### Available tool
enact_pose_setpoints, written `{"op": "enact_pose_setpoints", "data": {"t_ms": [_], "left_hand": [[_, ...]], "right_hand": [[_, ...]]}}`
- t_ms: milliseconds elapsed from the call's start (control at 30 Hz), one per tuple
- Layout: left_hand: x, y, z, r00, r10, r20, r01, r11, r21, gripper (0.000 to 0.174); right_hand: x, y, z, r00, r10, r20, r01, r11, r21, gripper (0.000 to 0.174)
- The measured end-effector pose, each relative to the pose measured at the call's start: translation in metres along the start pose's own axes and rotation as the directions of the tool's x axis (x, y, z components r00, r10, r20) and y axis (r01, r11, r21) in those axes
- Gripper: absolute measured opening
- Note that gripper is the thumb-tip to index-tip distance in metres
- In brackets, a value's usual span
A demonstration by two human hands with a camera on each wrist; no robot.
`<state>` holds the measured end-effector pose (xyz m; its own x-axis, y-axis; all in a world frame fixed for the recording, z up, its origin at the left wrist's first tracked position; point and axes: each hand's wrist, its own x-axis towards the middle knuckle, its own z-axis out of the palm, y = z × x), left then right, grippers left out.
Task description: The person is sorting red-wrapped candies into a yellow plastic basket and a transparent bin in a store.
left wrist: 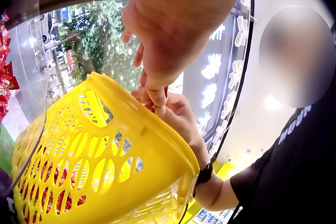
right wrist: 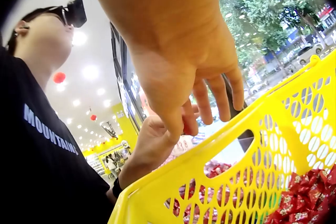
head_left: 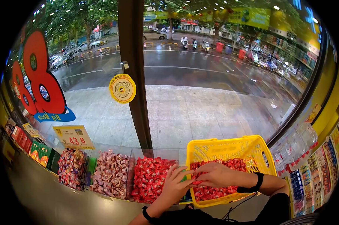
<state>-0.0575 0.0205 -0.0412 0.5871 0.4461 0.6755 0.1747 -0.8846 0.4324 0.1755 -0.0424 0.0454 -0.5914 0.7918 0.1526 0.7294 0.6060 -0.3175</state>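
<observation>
My left hand [head_left: 172, 188] and right hand [head_left: 217, 175] meet over the left rim of a yellow shopping basket [head_left: 229, 141]. Between their fingertips is a small red wrapped candy [left wrist: 153, 106], pinched by both hands and mostly covered by the fingers. In the left wrist view, the left hand [left wrist: 176, 40] reaches down to the right hand [left wrist: 181, 116] just above the rim. From the right wrist, the right hand's other fingers [right wrist: 216, 97] extend loosely. Many red wrapped candies [head_left: 210, 193] lie in the basket.
Left of the basket stands a clear bin of red candies [head_left: 149, 176], then bins of pink candies [head_left: 111, 172] and mixed candies [head_left: 72, 165]. A price sign [head_left: 74, 137] rises behind them. Packaged snacks [head_left: 314, 172] fill racks at right. A glass window with a dark frame post [head_left: 134, 48] is ahead.
</observation>
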Motion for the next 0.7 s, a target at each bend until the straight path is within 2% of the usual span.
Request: {"op": "enact_pose_setpoints", "data": {"t_ms": [200, 400, 500, 600, 633, 700], "left_hand": [[-0.005, 0.000, -0.005, 0.999, 0.033, 0.006, -0.033, 0.989, 0.144, 0.020], [-0.005, 0.002, -0.016, 1.000, 0.016, -0.005, -0.016, 0.993, 0.114, 0.022], [-0.016, -0.012, -0.032, 0.996, -0.060, -0.069, 0.066, 0.993, 0.099, 0.016], [-0.043, -0.037, -0.042, 0.968, -0.191, -0.164, 0.214, 0.968, 0.132, 0.017], [-0.054, -0.045, -0.042, 0.965, -0.225, -0.132, 0.245, 0.955, 0.167, 0.016], [-0.079, -0.060, -0.036, 0.953, -0.295, -0.074, 0.304, 0.922, 0.238, 0.016]], "right_hand": [[0.011, -0.003, -0.003, 0.998, -0.030, 0.063, 0.035, 0.996, -0.078, 0.022], [0.014, -0.006, -0.001, 0.997, -0.050, 0.050, 0.056, 0.991, -0.123, 0.019], [0.011, 0.003, -0.007, 0.994, 0.094, 0.064, -0.091, 0.995, -0.043, 0.023], [0.003, 0.034, -0.018, 0.916, 0.335, 0.221, -0.332, 0.942, -0.051, 0.026], [-0.001, 0.049, -0.017, 0.829, 0.439, 0.347, -0.447, 0.892, -0.062, 0.035], [-0.008, 0.081, 0.002, 0.703, 0.502, 0.504, -0.491, 0.855, -0.166, 0.040]]}}
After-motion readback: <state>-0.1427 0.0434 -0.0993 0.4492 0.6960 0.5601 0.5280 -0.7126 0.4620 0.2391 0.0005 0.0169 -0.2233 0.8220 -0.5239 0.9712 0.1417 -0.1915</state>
